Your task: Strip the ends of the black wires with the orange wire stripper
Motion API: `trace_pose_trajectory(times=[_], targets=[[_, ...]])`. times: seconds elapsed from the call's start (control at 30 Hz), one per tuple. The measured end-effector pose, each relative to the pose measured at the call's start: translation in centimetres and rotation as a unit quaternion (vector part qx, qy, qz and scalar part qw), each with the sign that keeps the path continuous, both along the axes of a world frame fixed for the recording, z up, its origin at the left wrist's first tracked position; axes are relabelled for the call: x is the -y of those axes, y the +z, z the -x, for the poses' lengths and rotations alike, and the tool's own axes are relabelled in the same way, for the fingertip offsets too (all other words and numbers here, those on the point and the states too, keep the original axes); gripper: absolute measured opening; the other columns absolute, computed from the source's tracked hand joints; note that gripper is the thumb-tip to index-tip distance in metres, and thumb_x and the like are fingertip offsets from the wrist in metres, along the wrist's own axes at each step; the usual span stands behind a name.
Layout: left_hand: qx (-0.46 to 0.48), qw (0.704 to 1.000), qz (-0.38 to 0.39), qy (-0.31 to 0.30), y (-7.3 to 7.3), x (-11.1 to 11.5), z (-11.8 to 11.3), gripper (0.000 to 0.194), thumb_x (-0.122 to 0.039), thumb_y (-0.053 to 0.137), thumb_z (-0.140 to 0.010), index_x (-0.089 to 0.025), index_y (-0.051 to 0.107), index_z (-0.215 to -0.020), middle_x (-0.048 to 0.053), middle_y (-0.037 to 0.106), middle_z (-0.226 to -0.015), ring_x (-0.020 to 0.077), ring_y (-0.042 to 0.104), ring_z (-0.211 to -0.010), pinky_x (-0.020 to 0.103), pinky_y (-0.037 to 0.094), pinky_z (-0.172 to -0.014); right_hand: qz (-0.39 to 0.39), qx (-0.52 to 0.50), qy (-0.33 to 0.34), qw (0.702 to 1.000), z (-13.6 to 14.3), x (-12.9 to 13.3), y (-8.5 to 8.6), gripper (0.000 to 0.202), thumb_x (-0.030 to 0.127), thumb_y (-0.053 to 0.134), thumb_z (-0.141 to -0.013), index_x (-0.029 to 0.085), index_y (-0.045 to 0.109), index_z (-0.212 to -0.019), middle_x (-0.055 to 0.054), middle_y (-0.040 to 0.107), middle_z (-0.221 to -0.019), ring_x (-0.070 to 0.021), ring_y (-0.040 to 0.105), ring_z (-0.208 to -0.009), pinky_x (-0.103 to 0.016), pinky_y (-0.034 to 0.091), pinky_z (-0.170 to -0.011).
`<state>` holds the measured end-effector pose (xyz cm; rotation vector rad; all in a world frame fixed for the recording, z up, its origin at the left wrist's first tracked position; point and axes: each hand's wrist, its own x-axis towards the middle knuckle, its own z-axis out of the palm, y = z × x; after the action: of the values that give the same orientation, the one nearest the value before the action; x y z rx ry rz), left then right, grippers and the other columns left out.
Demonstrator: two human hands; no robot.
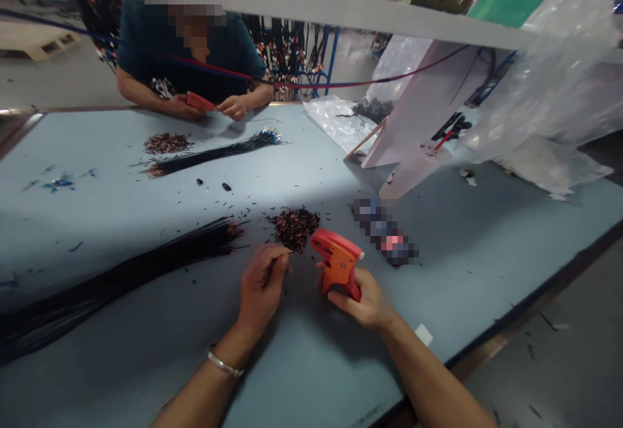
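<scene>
My right hand [368, 299] is closed round the grip of a red and orange wire stripper [341, 261], whose jaws point left. Pinched between the thumb and fingers of my left hand [261, 277] is a thin wire [291, 252]; only a short tip shows. A gap separates this tip from the stripper's jaws. Just beyond both hands lies a heap of small black and copper-coloured scraps [294, 225]. To the left, a long bundle of black wires [131, 272] lies on the table [311, 382], copper-coloured ends towards my left hand.
Across the table a co-worker [195, 71] holds a red tool [199, 102] near a second wire bundle [214, 154] and scrap heap [168, 142]. A pixelated object [384, 230] lies right of the stripper. A shelf [341, 10] spans overhead; plastic bags [540, 91] hang right.
</scene>
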<state>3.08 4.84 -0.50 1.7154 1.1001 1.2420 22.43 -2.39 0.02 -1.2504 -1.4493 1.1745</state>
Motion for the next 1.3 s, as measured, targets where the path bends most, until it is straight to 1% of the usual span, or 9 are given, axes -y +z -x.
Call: trace_pose_trajectory(times=[0.1,0.23,0.3,0.43,0.53,0.67,0.87,1.03,1.3], targets=[[0.020,0.997,0.067,-0.016,-0.2,0.1,0.1,0.017,-0.034,0.054,-0.092,-0.020,0.065,-0.090,-0.003,0.058,-0.063,0.0089,0.049,-0.051,0.021,0.042,-0.052,0.066,-0.110,0.033,0.991,0.0,0.0,-0.1,0.046,0.046,0.069,-0.080,0.015,0.059,-0.112,-0.009,0.067,-0.093,-0.0223,0.064,-0.083,-0.036,0.051,-0.078],[0.009,0.998,0.067,0.005,0.0,0.1,0.1,0.019,-0.034,0.055,-0.091,-0.019,0.065,-0.084,-0.002,0.057,-0.065,0.0107,0.054,-0.060,0.021,0.044,-0.059,0.176,-0.294,0.091,0.935,0.3,-0.1,-0.3,0.052,0.040,0.076,-0.073,0.013,0.054,-0.112,-0.011,0.069,-0.089,-0.0234,0.069,-0.076,-0.037,0.054,-0.069],[0.003,0.998,0.059,0.020,0.1,0.0,0.1,0.019,-0.034,0.056,-0.090,-0.019,0.065,-0.083,-0.002,0.058,-0.066,0.0115,0.055,-0.063,0.022,0.045,-0.061,0.188,-0.331,0.095,0.920,0.5,-0.1,-0.4,0.051,0.035,0.076,-0.072,0.013,0.054,-0.112,-0.010,0.070,-0.086,-0.0231,0.069,-0.073,-0.037,0.054,-0.069],[0.002,0.999,0.043,0.032,0.2,0.0,0.1,0.018,-0.033,0.057,-0.089,-0.019,0.066,-0.083,0.000,0.065,-0.071,0.0127,0.058,-0.067,0.022,0.046,-0.064,0.167,-0.372,0.102,0.907,0.9,0.1,-0.1,0.057,0.035,0.075,-0.074,0.015,0.050,-0.121,-0.009,0.068,-0.091,-0.0248,0.069,-0.085,-0.039,0.052,-0.077],[0.001,0.998,0.044,0.037,0.2,0.1,0.2,0.020,-0.034,0.056,-0.089,-0.019,0.067,-0.083,0.000,0.067,-0.073,0.0134,0.060,-0.067,0.022,0.048,-0.064,0.177,-0.375,0.116,0.902,0.8,0.3,0.3,0.063,0.042,0.073,-0.076,0.016,0.046,-0.127,-0.009,0.067,-0.095,-0.0240,0.069,-0.083,-0.039,0.052,-0.076],[0.001,0.998,0.045,0.038,0.2,0.1,0.2,0.019,-0.034,0.056,-0.089,-0.018,0.067,-0.084,0.000,0.068,-0.074,0.0136,0.061,-0.069,0.022,0.048,-0.066,0.198,-0.357,0.144,0.902,0.3,0.4,0.2,0.061,0.047,0.072,-0.076,0.014,0.049,-0.122,-0.009,0.067,-0.091,-0.0227,0.070,-0.073,-0.036,0.054,-0.066],[0.004,0.999,0.038,0.024,0.2,0.1,0.2,0.019,-0.033,0.057,-0.089,-0.019,0.067,-0.083,-0.001,0.066,-0.071,0.0124,0.058,-0.066,0.021,0.047,-0.064,0.210,-0.325,0.156,0.909,-0.2,0.3,0.1,0.059,0.044,0.076,-0.075,0.012,0.053,-0.120,-0.010,0.067,-0.091,-0.0220,0.070,-0.074,-0.032,0.055,-0.063],[-0.006,0.999,0.039,0.006,-0.1,0.1,0.3,0.022,-0.036,0.056,-0.089,-0.018,0.068,-0.082,0.000,0.065,-0.070,0.0131,0.057,-0.064,0.022,0.046,-0.061,0.220,-0.297,0.168,0.914,-0.3,0.2,0.2,0.061,0.042,0.079,-0.072,0.011,0.054,-0.119,-0.010,0.068,-0.091,-0.0212,0.070,-0.078,-0.031,0.055,-0.067],[-0.001,0.999,0.021,-0.024,0.1,0.2,0.4,0.020,-0.034,0.057,-0.088,-0.019,0.070,-0.081,0.000,0.068,-0.070,0.0123,0.059,-0.062,0.021,0.047,-0.060,0.200,-0.274,0.166,0.926,-0.7,0.3,0.6,0.057,0.040,0.079,-0.072,0.010,0.058,-0.116,-0.010,0.068,-0.091,-0.0198,0.068,-0.077,-0.030,0.055,-0.067]])
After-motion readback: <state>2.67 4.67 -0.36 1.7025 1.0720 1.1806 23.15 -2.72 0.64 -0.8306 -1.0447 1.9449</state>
